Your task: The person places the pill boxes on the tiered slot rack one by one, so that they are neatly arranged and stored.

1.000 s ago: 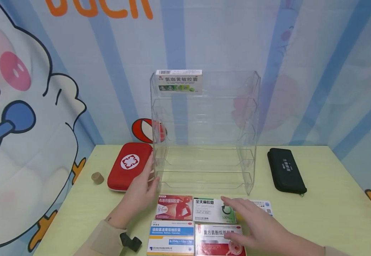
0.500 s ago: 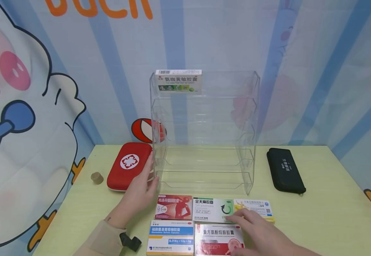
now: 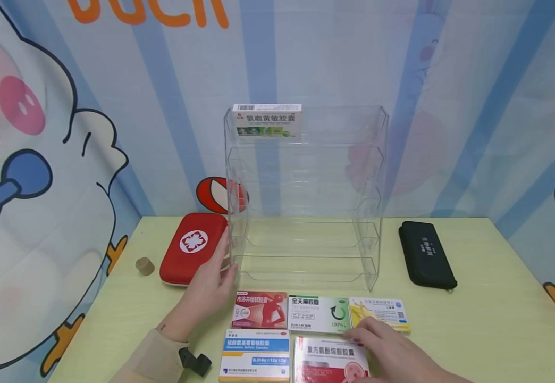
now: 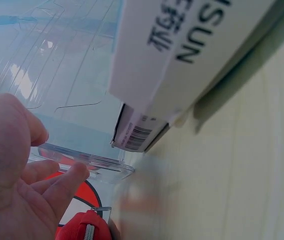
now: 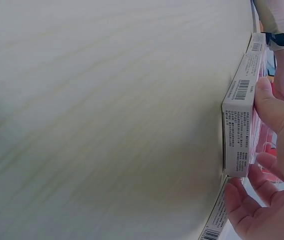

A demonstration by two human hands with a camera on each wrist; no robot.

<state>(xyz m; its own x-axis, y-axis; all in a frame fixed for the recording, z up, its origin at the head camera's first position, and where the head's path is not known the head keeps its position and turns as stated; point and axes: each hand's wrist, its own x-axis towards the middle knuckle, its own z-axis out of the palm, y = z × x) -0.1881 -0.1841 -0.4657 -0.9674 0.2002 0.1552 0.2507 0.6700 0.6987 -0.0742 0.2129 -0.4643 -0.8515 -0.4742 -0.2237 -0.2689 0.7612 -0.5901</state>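
Note:
At the lower left side of a clear plastic tiered rack (image 3: 306, 269), my left hand (image 3: 210, 287) grips the side edge, its thumb and fingers on either side of it in the left wrist view. My right hand (image 3: 394, 351) holds a red and white medicine box (image 3: 327, 357) at the front of the table, fingers at its far right corner and thumb at the near edge. In the right wrist view this box (image 5: 238, 135) lies between thumb and fingers. A white and green medicine box (image 3: 267, 121) stands in the rack's top tier, at the left.
Beside the held box lie a blue and white box (image 3: 255, 354), a red box (image 3: 259, 310), a green and white box (image 3: 318, 314) and a yellow and white box (image 3: 380, 314). A red first-aid case (image 3: 193, 250), a small cork-like cylinder (image 3: 145, 266) and a black zip case (image 3: 428, 255) flank the rack.
My right hand has come down and back from above the boxes onto the red and white box, which has shifted slightly right. The yellow and white box is uncovered. My left hand stays put.

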